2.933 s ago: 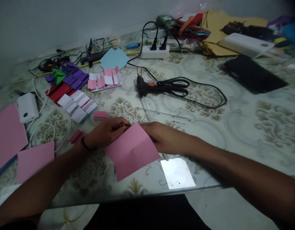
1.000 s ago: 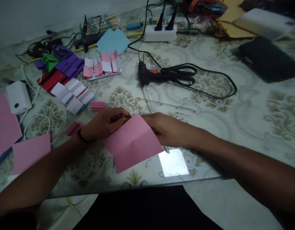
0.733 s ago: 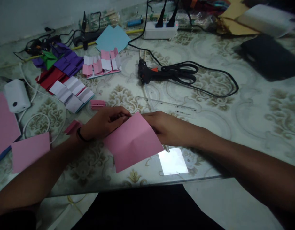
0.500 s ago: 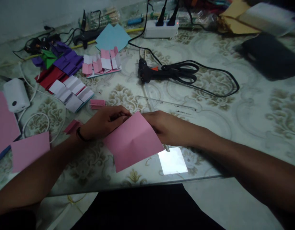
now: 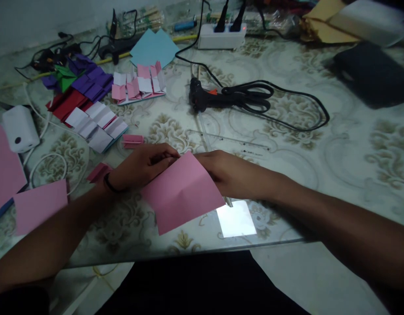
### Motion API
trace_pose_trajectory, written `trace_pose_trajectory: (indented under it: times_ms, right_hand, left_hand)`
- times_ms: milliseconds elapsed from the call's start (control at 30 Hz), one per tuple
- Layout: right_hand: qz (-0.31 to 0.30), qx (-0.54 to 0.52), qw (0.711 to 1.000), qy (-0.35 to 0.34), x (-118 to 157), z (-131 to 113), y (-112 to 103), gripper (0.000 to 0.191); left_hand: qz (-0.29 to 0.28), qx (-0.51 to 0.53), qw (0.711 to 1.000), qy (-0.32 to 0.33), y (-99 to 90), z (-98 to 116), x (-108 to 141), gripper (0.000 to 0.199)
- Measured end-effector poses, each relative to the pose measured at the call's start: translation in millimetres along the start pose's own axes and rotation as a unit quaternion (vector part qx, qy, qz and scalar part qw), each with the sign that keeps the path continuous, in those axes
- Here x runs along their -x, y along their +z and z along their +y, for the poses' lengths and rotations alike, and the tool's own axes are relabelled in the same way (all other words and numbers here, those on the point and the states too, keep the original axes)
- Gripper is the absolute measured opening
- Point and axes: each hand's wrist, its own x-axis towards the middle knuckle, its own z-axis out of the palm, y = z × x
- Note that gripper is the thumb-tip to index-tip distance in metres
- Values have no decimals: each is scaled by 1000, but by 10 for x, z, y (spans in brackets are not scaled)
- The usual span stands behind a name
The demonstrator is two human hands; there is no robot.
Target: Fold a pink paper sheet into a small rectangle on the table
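Observation:
A pink sheet of paper (image 5: pixel 182 192) is held tilted above the table near its front edge, one corner pointing away from me. My left hand (image 5: pixel 144 166) grips its upper left edge, thumb on top and fingers curled. My right hand (image 5: pixel 221 170) is at the upper right edge, its fingers hidden behind the sheet. A metal tip, partly covered, shows by the sheet's right corner. Small folded pink pieces (image 5: pixel 132 141) lie just beyond and beside my left wrist.
A black glue gun (image 5: pixel 202 98) with a looped cable lies beyond my hands, near a clear ruler (image 5: pixel 233 141). Folded paper blocks (image 5: pixel 96 124) and a white device (image 5: pixel 20 129) sit left. A power strip (image 5: pixel 221 36) stands at the back, a dark case (image 5: pixel 372 74) at right.

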Motion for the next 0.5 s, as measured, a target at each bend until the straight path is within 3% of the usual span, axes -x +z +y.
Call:
trace_pose_trajectory:
  times_ms: [500]
  right_hand:
    - [6, 14, 1000, -7, -2, 10, 1, 10]
  left_hand:
    - [-1, -7, 1000, -4, 1, 10, 1, 26]
